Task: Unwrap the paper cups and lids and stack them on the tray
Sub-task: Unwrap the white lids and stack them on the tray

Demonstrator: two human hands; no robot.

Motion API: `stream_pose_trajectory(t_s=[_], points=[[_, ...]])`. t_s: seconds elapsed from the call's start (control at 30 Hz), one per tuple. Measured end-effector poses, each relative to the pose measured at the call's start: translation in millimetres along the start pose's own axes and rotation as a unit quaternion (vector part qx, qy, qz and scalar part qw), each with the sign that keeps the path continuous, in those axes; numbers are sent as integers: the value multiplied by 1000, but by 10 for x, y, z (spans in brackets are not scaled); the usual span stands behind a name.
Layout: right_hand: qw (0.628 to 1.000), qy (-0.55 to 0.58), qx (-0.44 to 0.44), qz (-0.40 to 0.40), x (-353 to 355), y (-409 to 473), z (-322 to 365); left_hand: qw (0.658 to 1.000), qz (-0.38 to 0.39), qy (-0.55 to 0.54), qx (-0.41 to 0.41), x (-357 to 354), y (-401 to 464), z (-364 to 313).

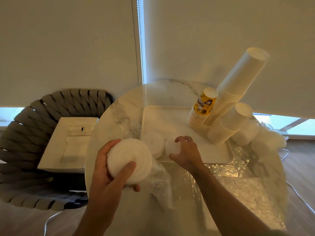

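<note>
A white tray [180, 120] lies on the round marble table. On its right side stand a tall stack of white paper cups [238, 82], a shorter yellow printed cup stack [202, 108] and another white cup stack [230, 123]. My left hand [109, 174] grips a stack of white lids [127, 160], whose far end is still in a clear plastic sleeve [160, 178]. My right hand [187, 150] holds a small stack of lids [172, 147] at the tray's near edge, beside another lid stack [153, 142] on the tray.
Crumpled clear wrap [238, 181] covers the table's near right part. More wrapped white lids [255, 135] lie off the tray's right end. A woven grey chair [25, 142] at the left carries an opened white box [68, 142]. Roller blinds hang behind the table.
</note>
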State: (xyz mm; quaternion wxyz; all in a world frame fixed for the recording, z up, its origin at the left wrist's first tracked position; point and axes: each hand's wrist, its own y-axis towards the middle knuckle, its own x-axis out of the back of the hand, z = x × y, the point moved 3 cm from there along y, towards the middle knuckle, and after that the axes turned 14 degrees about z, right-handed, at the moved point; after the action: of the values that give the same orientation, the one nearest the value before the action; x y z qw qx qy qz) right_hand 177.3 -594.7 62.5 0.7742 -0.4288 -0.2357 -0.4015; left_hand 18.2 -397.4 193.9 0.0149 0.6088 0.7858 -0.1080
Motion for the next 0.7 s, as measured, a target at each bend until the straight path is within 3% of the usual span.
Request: stream_pose_trajectory(t_s=[0.43,0.57,0.7], points=[[999,4,-19,27,7,7,-27,1000,10,7,-2,-13,12,32],[999,12,9,-32,176,-111,156,999,23,24,-6,-35,43,40],[987,101,92,-79,409,-312,506,999,32,31,-4,-89,55,40]])
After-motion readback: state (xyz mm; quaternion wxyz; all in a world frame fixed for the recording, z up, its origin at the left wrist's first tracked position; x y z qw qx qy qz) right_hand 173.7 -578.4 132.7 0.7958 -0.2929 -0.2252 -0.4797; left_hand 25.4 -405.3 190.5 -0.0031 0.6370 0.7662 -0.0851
